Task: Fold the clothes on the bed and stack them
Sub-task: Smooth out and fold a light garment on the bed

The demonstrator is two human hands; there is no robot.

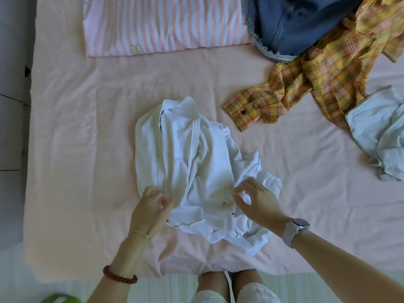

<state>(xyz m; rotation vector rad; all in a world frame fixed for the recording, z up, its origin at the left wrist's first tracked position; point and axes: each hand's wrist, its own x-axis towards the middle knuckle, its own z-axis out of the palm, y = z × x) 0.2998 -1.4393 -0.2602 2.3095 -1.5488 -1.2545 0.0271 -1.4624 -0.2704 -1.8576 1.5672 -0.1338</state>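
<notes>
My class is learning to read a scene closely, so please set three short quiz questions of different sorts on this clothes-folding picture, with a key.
1. True or false: both hands grip the white garment.
2. Which item is already folded flat? A) yellow plaid shirt B) pink striped garment C) pale blue garment
3. Fill in: the watch sits on the ___ wrist.

Key:
1. True: the left hand and right hand each pinch its cloth.
2. B; the others, and the denim item, lie rumpled on the bed.
3. right
</notes>
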